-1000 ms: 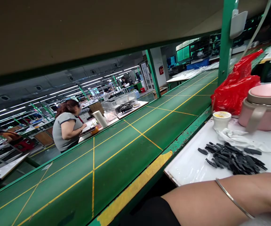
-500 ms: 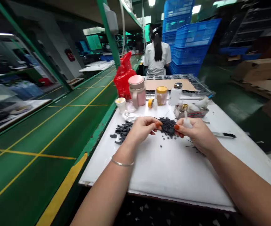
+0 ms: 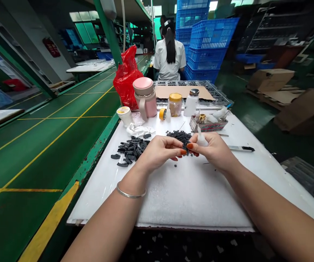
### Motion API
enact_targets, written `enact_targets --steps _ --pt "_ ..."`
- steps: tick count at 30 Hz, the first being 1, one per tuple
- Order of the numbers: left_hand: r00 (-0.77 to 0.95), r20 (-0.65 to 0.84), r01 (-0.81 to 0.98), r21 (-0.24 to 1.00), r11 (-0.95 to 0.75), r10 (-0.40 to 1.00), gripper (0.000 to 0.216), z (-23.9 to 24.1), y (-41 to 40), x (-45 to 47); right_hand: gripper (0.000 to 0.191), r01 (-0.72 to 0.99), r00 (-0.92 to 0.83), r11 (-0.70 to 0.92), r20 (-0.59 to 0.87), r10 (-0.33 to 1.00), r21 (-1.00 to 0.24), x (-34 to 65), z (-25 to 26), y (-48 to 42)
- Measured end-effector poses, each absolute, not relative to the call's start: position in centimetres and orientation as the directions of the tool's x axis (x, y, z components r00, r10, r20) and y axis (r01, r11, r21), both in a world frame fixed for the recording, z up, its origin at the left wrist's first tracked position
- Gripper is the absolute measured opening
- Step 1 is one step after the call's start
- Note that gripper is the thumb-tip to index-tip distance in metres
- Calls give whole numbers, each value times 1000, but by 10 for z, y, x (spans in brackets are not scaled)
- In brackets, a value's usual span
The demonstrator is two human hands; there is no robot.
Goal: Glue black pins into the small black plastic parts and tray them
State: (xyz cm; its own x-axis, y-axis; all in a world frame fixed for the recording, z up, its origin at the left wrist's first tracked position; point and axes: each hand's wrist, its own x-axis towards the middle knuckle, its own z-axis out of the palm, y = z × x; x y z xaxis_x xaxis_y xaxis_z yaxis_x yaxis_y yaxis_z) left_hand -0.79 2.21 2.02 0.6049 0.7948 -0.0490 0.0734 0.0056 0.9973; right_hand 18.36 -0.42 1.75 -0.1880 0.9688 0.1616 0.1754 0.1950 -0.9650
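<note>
My left hand (image 3: 162, 152) is closed, thumb and fingers pinching a small black plastic part (image 3: 185, 147) that is mostly hidden by the fingertips. Close against it, my right hand (image 3: 213, 148) has its thumb and fingertips at the same part. A small white squeeze bottle (image 3: 202, 140) with a pointed nozzle sits in the right hand, nozzle up. Just behind the fingertips lies a heap of small black rings (image 3: 179, 136). Left of the left hand spreads a pile of curved black plastic pieces (image 3: 131, 149), partly covered by that hand. One loose ring (image 3: 175, 166) lies nearer me.
On the white tabletop (image 3: 189, 203) stand a pink mug (image 3: 149, 103), a yellow-lidded jar (image 3: 175, 105), a white bottle (image 3: 191, 103) and a small box (image 3: 210, 125). A utility knife (image 3: 240, 148) lies right. A green conveyor (image 3: 50, 145) runs left. A person (image 3: 170, 54) sits ahead.
The camera view has shifted, so the table appears further left. My hands have come together, the right fingertips now meeting the left at the black part.
</note>
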Motion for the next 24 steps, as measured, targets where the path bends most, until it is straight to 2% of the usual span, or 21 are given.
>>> enact_targets --steps 9,15,19,24 --pt "566 -30 77 997 -16 824 22 21 22 -8 37 163 -194 211 179 964 -964 183 16 -3" --pt "548 -14 60 998 -23 837 31 22 21 -6 37 219 -202 234 190 961 -947 181 17 -5" --pt "525 31 50 996 -68 850 25 18 24 -8 36 213 -162 209 176 971 -955 177 20 -9" --pt "531 36 71 994 -86 847 25 16 27 -9 26 273 -164 240 200 966 -932 176 22 -10"
